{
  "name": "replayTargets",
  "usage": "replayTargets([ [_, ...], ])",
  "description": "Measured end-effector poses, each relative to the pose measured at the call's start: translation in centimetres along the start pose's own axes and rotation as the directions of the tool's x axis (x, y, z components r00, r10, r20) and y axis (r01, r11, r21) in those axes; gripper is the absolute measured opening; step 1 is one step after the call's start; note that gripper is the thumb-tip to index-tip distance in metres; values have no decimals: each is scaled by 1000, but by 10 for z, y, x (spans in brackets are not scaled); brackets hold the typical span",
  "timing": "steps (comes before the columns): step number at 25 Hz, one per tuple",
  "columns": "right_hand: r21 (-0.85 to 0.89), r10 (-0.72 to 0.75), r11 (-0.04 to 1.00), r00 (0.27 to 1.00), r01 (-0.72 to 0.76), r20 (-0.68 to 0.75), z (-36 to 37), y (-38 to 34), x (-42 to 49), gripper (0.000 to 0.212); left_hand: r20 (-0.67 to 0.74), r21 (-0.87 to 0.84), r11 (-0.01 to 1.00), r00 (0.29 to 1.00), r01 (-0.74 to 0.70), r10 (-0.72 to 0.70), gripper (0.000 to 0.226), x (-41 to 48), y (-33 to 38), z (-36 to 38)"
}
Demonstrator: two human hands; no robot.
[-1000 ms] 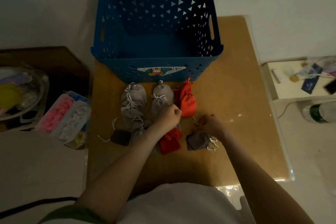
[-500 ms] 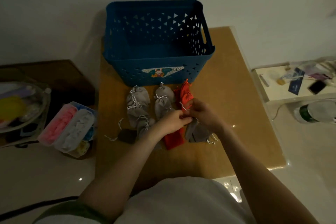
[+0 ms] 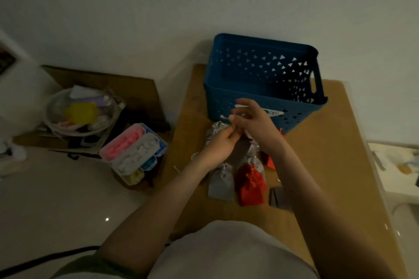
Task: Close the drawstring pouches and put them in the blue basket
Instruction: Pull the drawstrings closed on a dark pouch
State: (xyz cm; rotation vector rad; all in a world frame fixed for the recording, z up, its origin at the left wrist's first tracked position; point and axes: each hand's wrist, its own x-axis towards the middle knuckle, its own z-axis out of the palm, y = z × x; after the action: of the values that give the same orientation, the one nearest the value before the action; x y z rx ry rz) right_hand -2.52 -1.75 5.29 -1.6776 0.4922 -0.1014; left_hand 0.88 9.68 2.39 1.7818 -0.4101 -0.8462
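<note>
Dark grey drawstring pouch [image 3: 240, 150] hangs mouth-up between both hands, just in front of the blue basket [image 3: 301, 111]. Left hand [image 3: 221, 146] and right hand [image 3: 254, 120] each seem to pinch its cord, though blur hides the grip. The basket lies straight ahead, nearer the right hand.

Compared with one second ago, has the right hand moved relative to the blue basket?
Yes. The right hand went from the table up toward the blue basket; it now overlaps the basket's front wall.
</note>
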Motion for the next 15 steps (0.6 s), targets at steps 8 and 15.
replayTargets([
  [8,-186,50,982,997,-38,57,-7,11,-6,12,-301,-61,998,953,-1,-17,23,13,4,-16],
  [15,-25,67,997,989,-71,-135,-24,20,-14,26,-249,-480,876,964,-39,-94,34,7,22,-13],
])
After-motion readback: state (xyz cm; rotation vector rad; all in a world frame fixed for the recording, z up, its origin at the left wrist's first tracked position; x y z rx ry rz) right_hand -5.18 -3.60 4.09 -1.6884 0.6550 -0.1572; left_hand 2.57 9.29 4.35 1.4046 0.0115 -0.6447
